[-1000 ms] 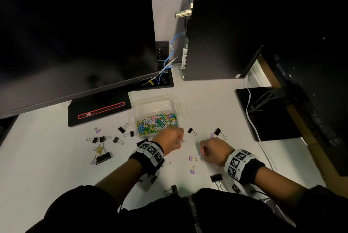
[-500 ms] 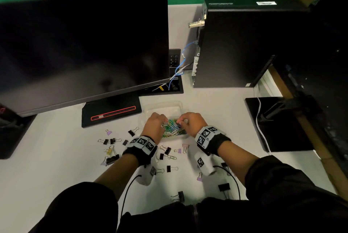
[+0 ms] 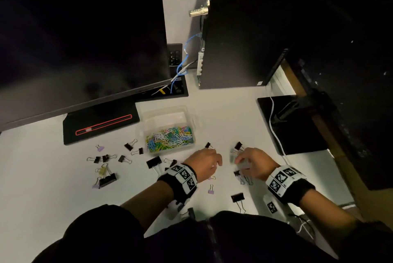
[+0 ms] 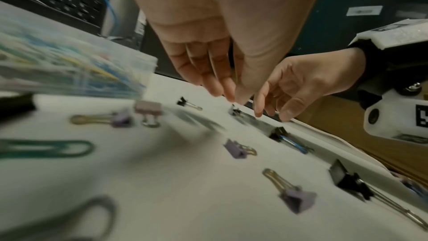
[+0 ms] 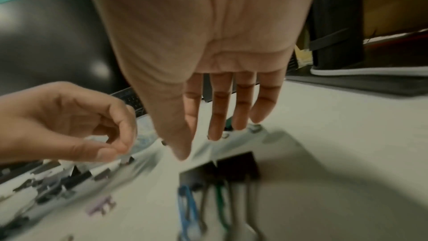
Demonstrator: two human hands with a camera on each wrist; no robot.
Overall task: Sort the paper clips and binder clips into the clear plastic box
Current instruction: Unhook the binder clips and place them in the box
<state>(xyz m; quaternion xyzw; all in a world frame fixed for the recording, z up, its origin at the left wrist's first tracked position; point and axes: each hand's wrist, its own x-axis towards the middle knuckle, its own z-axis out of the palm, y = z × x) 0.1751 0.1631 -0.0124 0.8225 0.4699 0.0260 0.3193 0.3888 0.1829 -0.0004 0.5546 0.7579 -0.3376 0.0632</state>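
Note:
The clear plastic box point(image 3: 187, 115) stands behind my hands, with colourful paper clips point(image 3: 170, 138) filling its near compartment; the far one looks bare. My left hand point(image 3: 212, 159) hovers in front of the box, its thumb and fingertips point(image 4: 228, 94) drawn close with nothing seen between them. A small purple binder clip point(image 4: 234, 112) lies just below it. My right hand point(image 3: 238, 159) is beside it, fingers point(image 5: 217, 116) straight and pointing down, empty. Under it lie black binder clips point(image 5: 220, 170) with blue and green paper clips point(image 5: 187, 206). More binder clips point(image 3: 106, 177) are scattered to the left.
A large monitor point(image 3: 74, 39) and its base point(image 3: 100, 124) stand at the left, and a black computer tower point(image 3: 244, 39) at the back. A black pad point(image 3: 297, 131) with a white cable lies on the right. A large black binder clip point(image 3: 237, 197) and a purple one point(image 3: 211, 190) lie near me.
Half a second ago both hands were over the box's paper clip compartment. They have drawn back toward me and now hang over the table in front of the box.

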